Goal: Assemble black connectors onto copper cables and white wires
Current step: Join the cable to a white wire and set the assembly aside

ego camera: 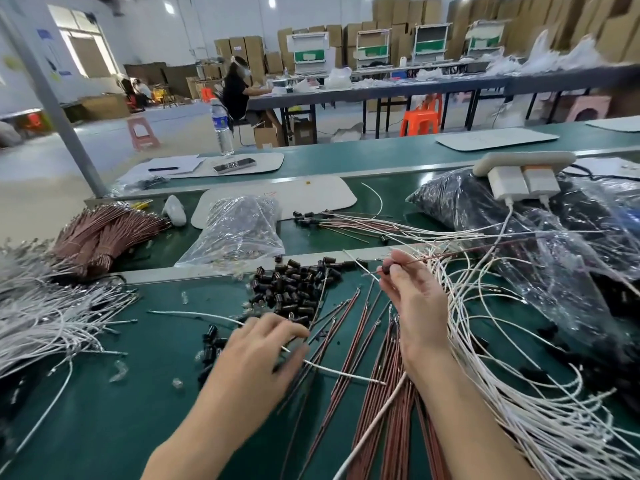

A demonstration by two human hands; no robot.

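My right hand (412, 299) is raised above the green bench, pinching a black connector (385, 269) that sits on a thin copper cable (460, 253) running off to the right. My left hand (266, 344) rests low on the bench, fingers closed on a white wire (332, 370) that lies across loose copper cables (377, 393). A pile of black connectors (294, 289) lies just beyond the left hand.
Loose white wires (45, 317) are heaped at the left, and finished white wires (512, 375) at the right. Bundled copper cables (100, 233) lie at far left. A clear bag (239, 230) and black bags (485, 202) with a power strip (519, 164) sit behind.
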